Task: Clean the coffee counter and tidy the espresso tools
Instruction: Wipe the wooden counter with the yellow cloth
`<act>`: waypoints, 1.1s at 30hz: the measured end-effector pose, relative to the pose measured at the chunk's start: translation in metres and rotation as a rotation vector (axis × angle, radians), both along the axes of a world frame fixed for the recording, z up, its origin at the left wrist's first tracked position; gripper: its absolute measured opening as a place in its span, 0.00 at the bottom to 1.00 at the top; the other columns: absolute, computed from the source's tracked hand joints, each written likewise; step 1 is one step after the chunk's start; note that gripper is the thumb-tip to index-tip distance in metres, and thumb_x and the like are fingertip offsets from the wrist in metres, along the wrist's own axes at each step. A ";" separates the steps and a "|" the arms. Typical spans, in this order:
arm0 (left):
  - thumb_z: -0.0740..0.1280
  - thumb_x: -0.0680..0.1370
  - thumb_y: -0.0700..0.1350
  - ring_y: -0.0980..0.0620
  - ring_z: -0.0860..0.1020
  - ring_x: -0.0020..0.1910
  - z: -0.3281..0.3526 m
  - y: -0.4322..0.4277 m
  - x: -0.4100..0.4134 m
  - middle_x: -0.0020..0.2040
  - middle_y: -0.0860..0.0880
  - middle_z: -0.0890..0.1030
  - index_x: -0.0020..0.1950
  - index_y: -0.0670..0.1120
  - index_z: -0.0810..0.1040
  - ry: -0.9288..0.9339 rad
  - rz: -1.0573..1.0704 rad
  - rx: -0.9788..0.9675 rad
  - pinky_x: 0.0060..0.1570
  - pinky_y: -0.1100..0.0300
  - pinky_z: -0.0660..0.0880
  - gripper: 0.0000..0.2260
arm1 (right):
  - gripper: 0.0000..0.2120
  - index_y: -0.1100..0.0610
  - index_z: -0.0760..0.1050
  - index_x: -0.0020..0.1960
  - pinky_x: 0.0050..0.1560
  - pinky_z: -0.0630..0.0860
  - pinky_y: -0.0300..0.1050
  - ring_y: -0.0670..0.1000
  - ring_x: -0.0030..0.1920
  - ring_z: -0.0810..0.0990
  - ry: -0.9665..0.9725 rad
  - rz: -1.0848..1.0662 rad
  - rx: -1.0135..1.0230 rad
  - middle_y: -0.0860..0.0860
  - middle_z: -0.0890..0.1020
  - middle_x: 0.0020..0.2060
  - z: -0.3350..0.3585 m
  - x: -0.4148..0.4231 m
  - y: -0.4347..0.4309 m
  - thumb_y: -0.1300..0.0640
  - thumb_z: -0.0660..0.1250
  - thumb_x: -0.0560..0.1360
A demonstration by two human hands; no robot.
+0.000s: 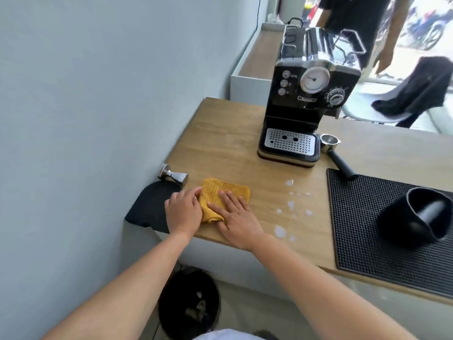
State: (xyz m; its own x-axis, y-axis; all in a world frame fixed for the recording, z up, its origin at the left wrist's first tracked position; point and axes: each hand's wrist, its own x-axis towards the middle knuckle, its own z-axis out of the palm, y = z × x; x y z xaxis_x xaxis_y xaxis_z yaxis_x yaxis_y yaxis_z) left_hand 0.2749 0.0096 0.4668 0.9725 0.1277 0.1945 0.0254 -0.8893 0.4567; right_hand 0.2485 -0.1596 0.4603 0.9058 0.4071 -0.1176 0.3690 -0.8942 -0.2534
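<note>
A folded yellow cloth (221, 191) lies on the wooden counter (225, 141) near its front left corner. My left hand (183, 211) grips the cloth's left edge. My right hand (234, 215) lies flat on top of it, fingers spread. White spill spots (290, 204) dot the wood to the right of the cloth. A steel tamper (172, 174) lies on its side by the wall, just behind the cloth. A portafilter (334, 150) rests beside the black espresso machine (306, 101). A black knock box (416, 217) stands on the black rubber mat (362, 241).
A black cloth (152, 204) hangs over the counter's left corner. A black waste bin (190, 305) sits on the floor below. A grey wall closes the left side. Behind the machine stand a person in black, a chair and a raised shelf.
</note>
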 end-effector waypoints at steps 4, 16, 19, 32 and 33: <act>0.59 0.80 0.41 0.48 0.77 0.57 0.000 -0.004 0.003 0.56 0.52 0.83 0.61 0.55 0.80 0.001 -0.131 -0.048 0.57 0.50 0.68 0.16 | 0.25 0.42 0.55 0.79 0.77 0.37 0.50 0.50 0.80 0.41 0.025 -0.127 0.044 0.48 0.47 0.80 0.004 -0.037 -0.003 0.43 0.49 0.82; 0.59 0.79 0.40 0.46 0.78 0.59 0.013 -0.057 0.021 0.59 0.50 0.83 0.61 0.52 0.81 0.110 -0.346 -0.249 0.60 0.49 0.72 0.16 | 0.09 0.56 0.79 0.48 0.55 0.79 0.58 0.58 0.52 0.82 0.219 -1.183 1.230 0.57 0.84 0.49 0.078 -0.062 -0.063 0.51 0.65 0.75; 0.60 0.79 0.41 0.45 0.77 0.60 0.012 -0.071 0.024 0.59 0.49 0.83 0.62 0.52 0.81 0.099 -0.378 -0.200 0.59 0.50 0.70 0.16 | 0.08 0.56 0.78 0.43 0.48 0.76 0.55 0.60 0.49 0.80 0.096 -1.256 0.956 0.56 0.81 0.43 0.066 -0.072 -0.098 0.54 0.63 0.77; 0.58 0.82 0.44 0.45 0.67 0.72 0.002 -0.066 0.054 0.71 0.46 0.73 0.71 0.49 0.73 0.137 -0.444 0.028 0.72 0.47 0.63 0.17 | 0.29 0.46 0.65 0.74 0.75 0.60 0.54 0.55 0.74 0.64 -0.252 -0.697 0.017 0.51 0.67 0.74 0.022 -0.092 -0.095 0.35 0.56 0.77; 0.57 0.83 0.45 0.45 0.64 0.75 0.001 -0.061 0.056 0.73 0.47 0.71 0.72 0.49 0.72 0.144 -0.448 0.060 0.75 0.46 0.59 0.18 | 0.33 0.42 0.59 0.77 0.78 0.50 0.56 0.55 0.78 0.54 -0.170 -0.661 -0.041 0.51 0.59 0.78 0.014 -0.091 -0.093 0.30 0.51 0.76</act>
State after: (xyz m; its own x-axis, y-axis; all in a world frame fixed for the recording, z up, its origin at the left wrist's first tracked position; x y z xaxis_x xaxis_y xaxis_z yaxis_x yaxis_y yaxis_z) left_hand 0.3308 -0.0518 0.4676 0.9469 -0.3180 0.0483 -0.3077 -0.8516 0.4245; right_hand 0.1580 -0.2525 0.4745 0.9698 -0.2398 0.0451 -0.2263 -0.9530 -0.2015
